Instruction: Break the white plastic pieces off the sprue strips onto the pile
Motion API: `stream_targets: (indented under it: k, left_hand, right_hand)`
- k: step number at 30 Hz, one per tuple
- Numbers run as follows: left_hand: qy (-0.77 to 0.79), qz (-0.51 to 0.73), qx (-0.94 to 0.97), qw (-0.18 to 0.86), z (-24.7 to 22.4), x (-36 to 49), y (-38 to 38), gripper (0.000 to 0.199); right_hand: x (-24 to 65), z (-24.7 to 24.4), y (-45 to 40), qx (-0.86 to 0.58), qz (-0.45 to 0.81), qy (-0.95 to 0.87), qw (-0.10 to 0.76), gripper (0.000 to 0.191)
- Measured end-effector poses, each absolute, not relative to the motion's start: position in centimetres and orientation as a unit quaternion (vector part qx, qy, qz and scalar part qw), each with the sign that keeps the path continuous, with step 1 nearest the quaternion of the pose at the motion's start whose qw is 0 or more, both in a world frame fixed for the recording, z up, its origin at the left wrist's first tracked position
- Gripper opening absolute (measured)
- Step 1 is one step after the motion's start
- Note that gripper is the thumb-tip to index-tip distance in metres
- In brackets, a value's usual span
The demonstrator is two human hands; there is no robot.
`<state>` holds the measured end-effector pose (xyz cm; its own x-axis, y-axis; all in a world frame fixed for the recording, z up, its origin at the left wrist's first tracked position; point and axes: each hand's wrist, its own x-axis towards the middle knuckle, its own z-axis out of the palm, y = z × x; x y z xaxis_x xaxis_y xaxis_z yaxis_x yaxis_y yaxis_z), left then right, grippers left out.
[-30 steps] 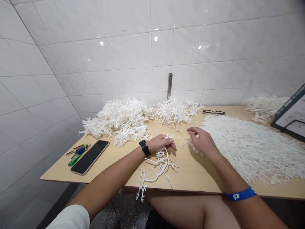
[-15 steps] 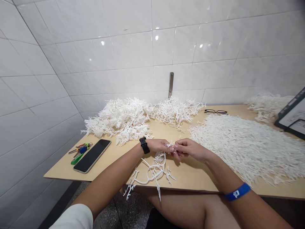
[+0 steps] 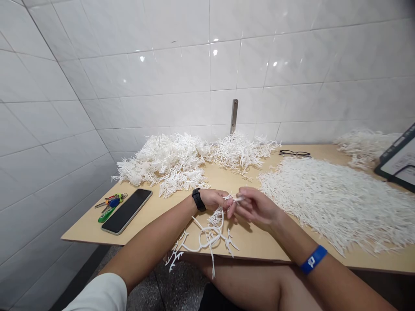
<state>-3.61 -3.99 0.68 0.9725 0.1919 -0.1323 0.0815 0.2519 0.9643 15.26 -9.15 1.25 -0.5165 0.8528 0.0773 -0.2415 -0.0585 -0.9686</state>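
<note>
My left hand (image 3: pixel 218 200), with a black watch at the wrist, is closed on a white branched plastic sprue (image 3: pixel 212 236). The sprue's thin runners and twigs hang below the hand, over the table's front edge. Facing it, my right hand (image 3: pixel 257 206) has its thumb and fingertips around a small white plastic piece (image 3: pixel 239 199), blurred by motion. Whether this piece is still joined to the sprue cannot be made out. A blue band circles the right forearm.
On the wooden table (image 3: pixel 97 233), tangled white sprues (image 3: pixel 171 160) are heaped at the back left. Loose white pieces (image 3: pixel 337 203) spread across the right. Glasses (image 3: pixel 294 153), a phone (image 3: pixel 128 211), keys (image 3: pixel 112 202) and a dark-framed board (image 3: pixel 400 157) lie around. Tiled walls stand behind and left.
My right hand has turned and its fingers have opened out slightly from the left fingertips. The left hand keeps its hold, and the hanging sprue has swung a little.
</note>
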Motion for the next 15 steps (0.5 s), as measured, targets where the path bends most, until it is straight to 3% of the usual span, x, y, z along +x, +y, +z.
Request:
stream_targets:
  k: [3, 5, 11, 13, 15]
  left_hand:
    - [0.105, 0.131, 0.595, 0.786, 0.8, -4.1, -3.6, 0.042]
    - [0.127, 0.192, 0.592, 0.772, 0.7, -4.2, -3.2, 0.041]
    - [0.202, 0.219, 0.609, 0.735, 0.0, -3.7, -2.4, 0.044]
    - [0.213, 0.21, 0.63, 0.716, -0.1, -3.6, -2.5, 0.045]
    - [0.218, 0.191, 0.644, 0.708, 0.0, -3.6, -2.7, 0.045]
  right_hand:
    - [16.4, 2.0, -8.4, -0.356, 0.565, -0.525, 0.528, 0.044]
    - [17.6, 2.1, -7.8, -0.449, 0.448, -0.549, 0.544, 0.041]
    - [20.8, 1.0, -7.1, -0.674, 0.075, -0.666, 0.312, 0.023]
    - [20.9, 1.0, -7.2, -0.684, 0.013, -0.672, 0.284, 0.033]
    - [20.3, 1.3, -7.4, -0.655, 0.044, -0.687, 0.311, 0.033]
